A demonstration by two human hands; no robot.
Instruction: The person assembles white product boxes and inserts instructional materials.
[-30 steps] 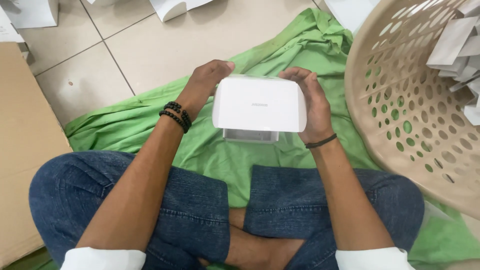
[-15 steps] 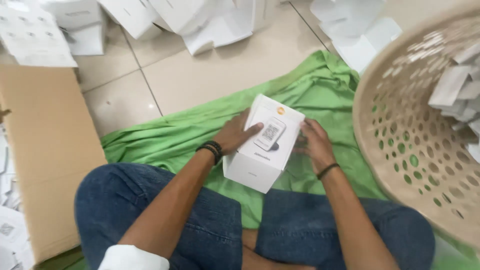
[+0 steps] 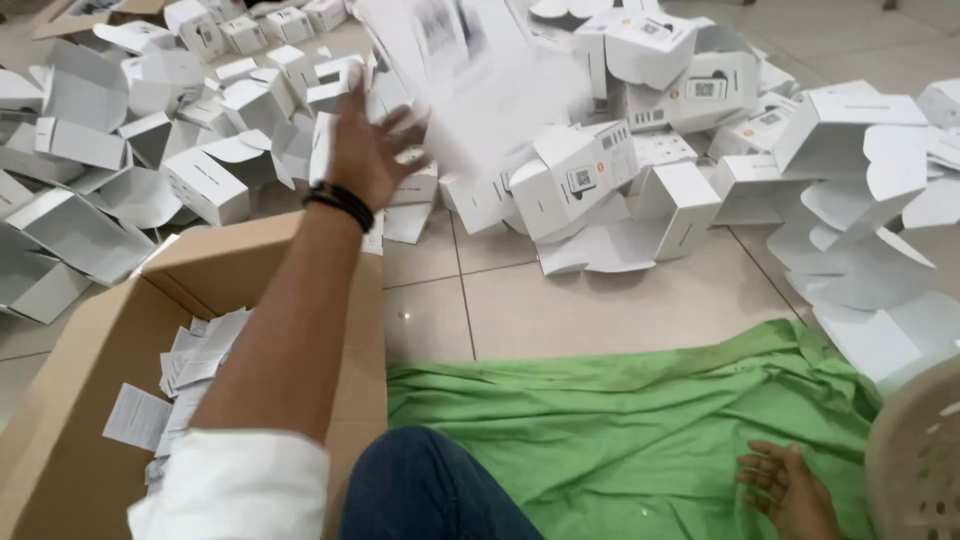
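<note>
My left hand (image 3: 368, 150) is stretched out forward over the floor, fingers spread, with a black beaded bracelet at the wrist. Just beyond its fingertips a white box (image 3: 470, 70) is in the air, blurred, apart from the hand, above a pile of white boxes (image 3: 580, 180). My right hand (image 3: 790, 485) rests low at the right on the green cloth (image 3: 620, 420), fingers loose and holding nothing.
A brown cardboard carton (image 3: 350, 300) with paper leaflets (image 3: 190, 360) inside stands at the left under my arm. Open white boxes cover the tiled floor at the back and right. A beige perforated basket (image 3: 915, 460) shows at the bottom right corner.
Both hands held the white box over my lap before. Now my left arm has swung forward and let the box go into the air; my right hand has dropped to the cloth.
</note>
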